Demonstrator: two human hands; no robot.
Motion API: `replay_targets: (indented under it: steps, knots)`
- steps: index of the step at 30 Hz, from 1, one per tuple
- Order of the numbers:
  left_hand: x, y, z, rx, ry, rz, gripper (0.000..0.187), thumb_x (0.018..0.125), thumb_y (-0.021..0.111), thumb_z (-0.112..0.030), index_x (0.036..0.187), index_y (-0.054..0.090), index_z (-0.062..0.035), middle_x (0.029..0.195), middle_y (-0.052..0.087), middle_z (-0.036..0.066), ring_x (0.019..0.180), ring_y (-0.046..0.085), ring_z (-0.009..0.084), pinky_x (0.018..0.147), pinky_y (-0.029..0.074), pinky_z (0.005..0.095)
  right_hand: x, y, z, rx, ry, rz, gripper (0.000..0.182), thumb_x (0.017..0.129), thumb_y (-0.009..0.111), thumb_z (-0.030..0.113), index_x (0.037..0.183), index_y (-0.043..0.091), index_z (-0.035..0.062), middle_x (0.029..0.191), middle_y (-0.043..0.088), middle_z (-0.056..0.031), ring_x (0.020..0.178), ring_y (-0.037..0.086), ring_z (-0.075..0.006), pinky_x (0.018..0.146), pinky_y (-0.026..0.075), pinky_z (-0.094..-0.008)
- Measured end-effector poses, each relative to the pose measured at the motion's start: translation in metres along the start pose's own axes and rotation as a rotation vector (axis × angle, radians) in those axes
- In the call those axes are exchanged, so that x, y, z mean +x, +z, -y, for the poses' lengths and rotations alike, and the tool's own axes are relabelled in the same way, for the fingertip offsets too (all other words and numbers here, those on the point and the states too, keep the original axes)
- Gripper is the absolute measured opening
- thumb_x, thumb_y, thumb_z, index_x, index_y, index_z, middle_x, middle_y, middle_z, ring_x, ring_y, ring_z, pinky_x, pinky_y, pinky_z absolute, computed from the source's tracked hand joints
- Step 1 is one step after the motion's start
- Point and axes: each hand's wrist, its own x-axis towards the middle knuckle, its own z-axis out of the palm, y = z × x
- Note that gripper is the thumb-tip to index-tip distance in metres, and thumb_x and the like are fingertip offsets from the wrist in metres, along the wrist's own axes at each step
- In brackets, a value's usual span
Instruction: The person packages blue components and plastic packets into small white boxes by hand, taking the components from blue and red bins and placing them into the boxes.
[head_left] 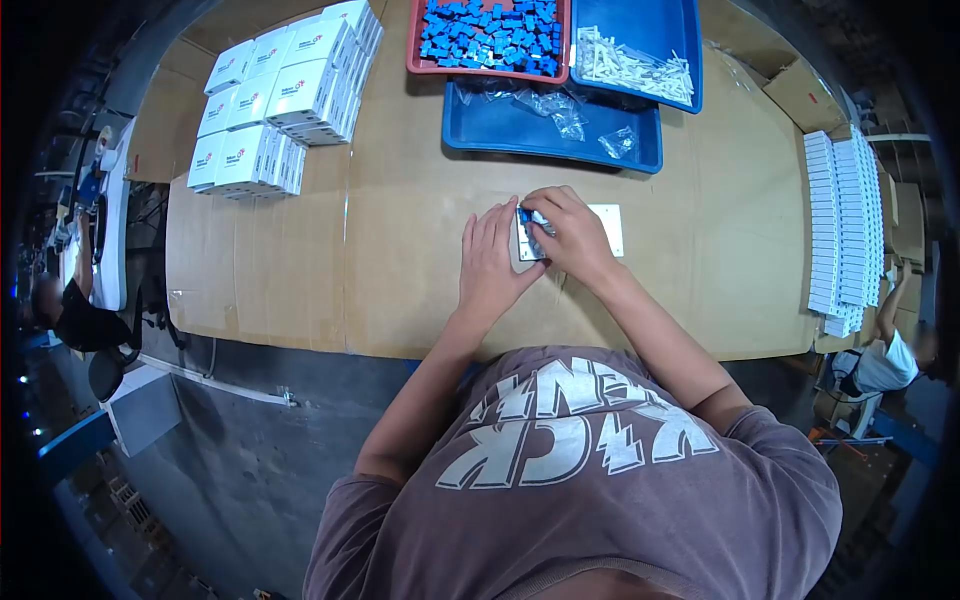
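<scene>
A small open white box (527, 249) lies on the cardboard-covered table in front of me, with a blue part (525, 216) and something clear, perhaps plastic film, inside it. My left hand (487, 262) holds the box along its left side, index finger near the top edge and thumb at the bottom edge. Over the box's right part, my right hand (572, 238) is closed with bent fingertips on the blue part. The right fingers hide much of the box's inside. A flat white piece (609, 228), maybe the box's lid, shows to the right beyond my right hand.
A red tray (412, 62) of blue parts and a blue tray (690, 30) of white pieces stand at the back. Another blue tray (480, 143) holds clear bags. White boxes (280, 100) are stacked left, more (840, 220) right. One person (85, 310) is left, another (885, 360) right.
</scene>
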Motion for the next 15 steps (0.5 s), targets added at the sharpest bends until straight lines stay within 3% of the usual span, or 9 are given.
replay_targets:
  steps: [10,15]
  knots:
    - [0.0007,-0.0002,-0.0002,0.006,0.016,-0.016,0.101,0.075,0.088,-0.036,0.157,0.038,-0.0054,0.143,0.054,0.016,0.14,0.047,0.0309,0.125,0.026,0.0544,-0.0015,0.0036,-0.0046,-0.012,0.023,0.061,0.025,0.085,0.072,0.005,0.11,0.07,0.0027,0.116,0.07,-0.0112,0.11,0.065,-0.0341,0.092,0.055,-0.0421]
    - [0.0002,0.0002,0.0007,0.007,0.004,-0.01,0.101,0.075,0.088,-0.036,0.157,0.039,-0.0059,0.144,0.054,0.016,0.141,0.047,0.0306,0.125,0.025,0.0538,-0.0012,0.0068,-0.0062,-0.016,0.038,0.029,0.025,0.085,0.072,0.006,0.11,0.072,0.0032,0.115,0.07,-0.0082,0.11,0.065,-0.0308,0.089,0.056,-0.0415]
